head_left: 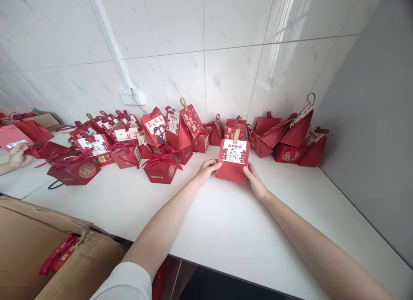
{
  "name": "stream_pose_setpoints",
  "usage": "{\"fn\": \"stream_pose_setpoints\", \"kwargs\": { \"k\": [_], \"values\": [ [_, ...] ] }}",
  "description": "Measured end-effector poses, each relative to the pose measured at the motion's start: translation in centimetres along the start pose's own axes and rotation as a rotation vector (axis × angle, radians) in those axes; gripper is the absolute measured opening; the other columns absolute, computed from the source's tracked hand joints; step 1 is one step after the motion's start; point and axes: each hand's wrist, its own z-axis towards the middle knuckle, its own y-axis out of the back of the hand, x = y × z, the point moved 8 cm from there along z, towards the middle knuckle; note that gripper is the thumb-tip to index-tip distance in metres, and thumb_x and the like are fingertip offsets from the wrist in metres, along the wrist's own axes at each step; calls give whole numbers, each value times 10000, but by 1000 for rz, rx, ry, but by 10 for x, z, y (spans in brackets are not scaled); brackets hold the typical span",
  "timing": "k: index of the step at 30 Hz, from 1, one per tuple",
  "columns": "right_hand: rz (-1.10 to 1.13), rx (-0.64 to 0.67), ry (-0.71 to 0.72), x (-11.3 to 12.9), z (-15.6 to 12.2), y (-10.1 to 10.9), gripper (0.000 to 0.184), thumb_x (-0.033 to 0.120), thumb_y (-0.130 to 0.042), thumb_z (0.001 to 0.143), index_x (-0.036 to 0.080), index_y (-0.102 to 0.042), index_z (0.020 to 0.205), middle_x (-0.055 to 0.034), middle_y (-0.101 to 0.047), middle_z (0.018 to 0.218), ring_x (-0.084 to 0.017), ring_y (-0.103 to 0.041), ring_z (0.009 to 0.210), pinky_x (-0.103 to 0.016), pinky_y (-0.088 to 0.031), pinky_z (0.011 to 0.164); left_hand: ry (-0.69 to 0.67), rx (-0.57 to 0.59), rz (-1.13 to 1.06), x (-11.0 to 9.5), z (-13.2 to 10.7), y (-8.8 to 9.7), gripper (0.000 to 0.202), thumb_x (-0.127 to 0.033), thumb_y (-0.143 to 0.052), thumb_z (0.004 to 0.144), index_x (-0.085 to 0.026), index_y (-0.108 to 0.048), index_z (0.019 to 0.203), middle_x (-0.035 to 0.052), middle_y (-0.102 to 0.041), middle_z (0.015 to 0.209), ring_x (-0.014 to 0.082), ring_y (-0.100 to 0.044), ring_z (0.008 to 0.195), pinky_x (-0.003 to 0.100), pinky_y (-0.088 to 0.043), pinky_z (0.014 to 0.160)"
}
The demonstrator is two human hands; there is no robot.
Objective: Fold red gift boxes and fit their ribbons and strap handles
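A red gift box with a white printed panel and a gold ribbon loop stands between my two hands at the middle of the white table. My left hand grips its left edge, thumb at the front. On the opposite edge my right hand has its thumb against the front face, the other fingers mostly hidden behind. Just behind it is another red box with gold lettering. To the left of my left hand sits a red box with a ribbon bow.
Several red boxes lean together at the right by a grey panel. More red gift boxes crowd the left. Another person's hand touches a box there. An open cardboard carton stands at the front left.
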Motion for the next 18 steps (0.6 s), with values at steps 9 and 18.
{"fn": "stream_pose_setpoints", "kwargs": {
  "k": [9, 18],
  "values": [
    [18, 40, 25, 11, 3, -3, 598, 585, -498, 891, 295, -393, 1403, -19, -386, 1510, -228, -370, 1376, -373, -329, 1145, 138, 237, 122, 13, -1, 1, 454, -408, -818, 620, -119, -699, 949, 109, -700, 1022, 261, -614, 1039, 388, -425, 952],
    [24, 38, 5, 13, 1, -3, 620, 590, -511, 882, 309, -372, 1417, -20, -402, 1500, -234, -382, 1367, -394, -336, 1141, 174, 286, 113, 9, -3, -2, 522, -463, -767, 685, -148, -689, 1095, 116, -688, 1143, 279, -594, 1134, 386, -402, 1015]
  ]
}}
